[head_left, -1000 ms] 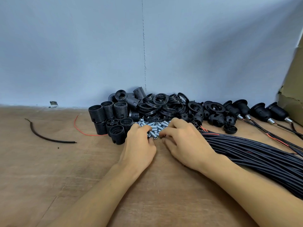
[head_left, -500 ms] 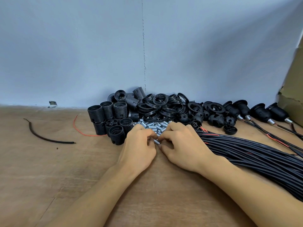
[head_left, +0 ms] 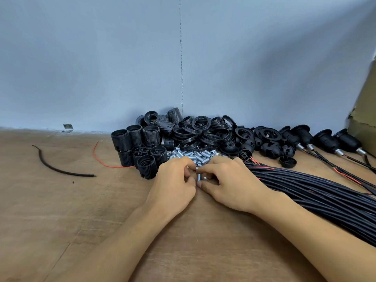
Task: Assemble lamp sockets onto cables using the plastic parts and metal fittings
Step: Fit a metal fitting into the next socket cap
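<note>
A pile of small silver metal fittings (head_left: 200, 155) lies on the wooden table (head_left: 61, 210), in front of a heap of black plastic rings (head_left: 201, 129) and caps (head_left: 268, 148). Black threaded socket bodies (head_left: 142, 148) stand to the left of the pile. My left hand (head_left: 173, 186) and my right hand (head_left: 230, 184) meet at the near edge of the pile, fingers curled. Between their fingertips are a short metal tube (head_left: 198, 177) and a small nut (head_left: 205, 178), pinched by both hands. A thick bundle of black cables (head_left: 317, 192) runs from beside my right hand to the right.
Several assembled sockets on cables (head_left: 325, 142) lie at the back right, by a cardboard box (head_left: 364, 123). A loose black cable piece (head_left: 61, 169) and a red wire (head_left: 101, 161) lie at the left. A blue-grey wall stands right behind the parts.
Both hands have drawn back a little from the pile toward me, bringing a metal tube and nut between their fingertips.
</note>
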The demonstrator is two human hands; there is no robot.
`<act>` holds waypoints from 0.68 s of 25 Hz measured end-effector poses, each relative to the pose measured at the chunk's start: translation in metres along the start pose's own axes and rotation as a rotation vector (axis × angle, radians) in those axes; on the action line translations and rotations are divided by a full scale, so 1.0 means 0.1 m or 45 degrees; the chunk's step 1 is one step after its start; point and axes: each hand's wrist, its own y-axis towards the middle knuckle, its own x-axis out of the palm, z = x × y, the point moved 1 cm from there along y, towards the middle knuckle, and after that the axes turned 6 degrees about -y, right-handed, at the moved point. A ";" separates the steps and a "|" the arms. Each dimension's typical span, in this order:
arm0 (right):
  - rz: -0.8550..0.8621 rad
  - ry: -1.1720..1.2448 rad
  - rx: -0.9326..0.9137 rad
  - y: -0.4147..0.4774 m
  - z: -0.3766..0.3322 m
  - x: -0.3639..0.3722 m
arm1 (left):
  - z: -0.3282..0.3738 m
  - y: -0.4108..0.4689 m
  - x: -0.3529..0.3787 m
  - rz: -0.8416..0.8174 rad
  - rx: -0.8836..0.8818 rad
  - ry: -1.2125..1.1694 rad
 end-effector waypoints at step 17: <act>0.188 0.645 0.401 0.10 0.19 -0.16 | 0.16 -0.05 0.00 -0.200 -0.029 0.128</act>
